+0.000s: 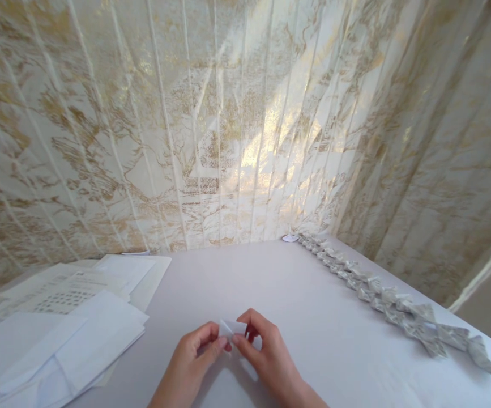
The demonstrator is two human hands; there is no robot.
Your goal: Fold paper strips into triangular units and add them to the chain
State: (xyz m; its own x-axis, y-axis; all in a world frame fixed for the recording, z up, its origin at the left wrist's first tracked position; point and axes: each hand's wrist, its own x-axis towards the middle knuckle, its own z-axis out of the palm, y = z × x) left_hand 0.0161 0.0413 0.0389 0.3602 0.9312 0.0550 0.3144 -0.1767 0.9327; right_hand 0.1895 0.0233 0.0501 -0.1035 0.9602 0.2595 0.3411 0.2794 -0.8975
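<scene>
A small folded piece of white paper (233,327) is held up between both hands, just above the white table. My left hand (200,351) pinches its left side between thumb and fingers. On the right side, my right hand (268,351) grips it with the thumb in front and the fingers behind. A diagonal crease runs across the face of the paper. Its back and lower edge are partly hidden by the thumbs and fingers.
Stacks of white paper sheets (105,317), some printed, cover the left of the white table (211,277). A long chain of folded grey paper pieces (372,292) lies along the right edge. Patterned curtains (177,141) hang behind the table.
</scene>
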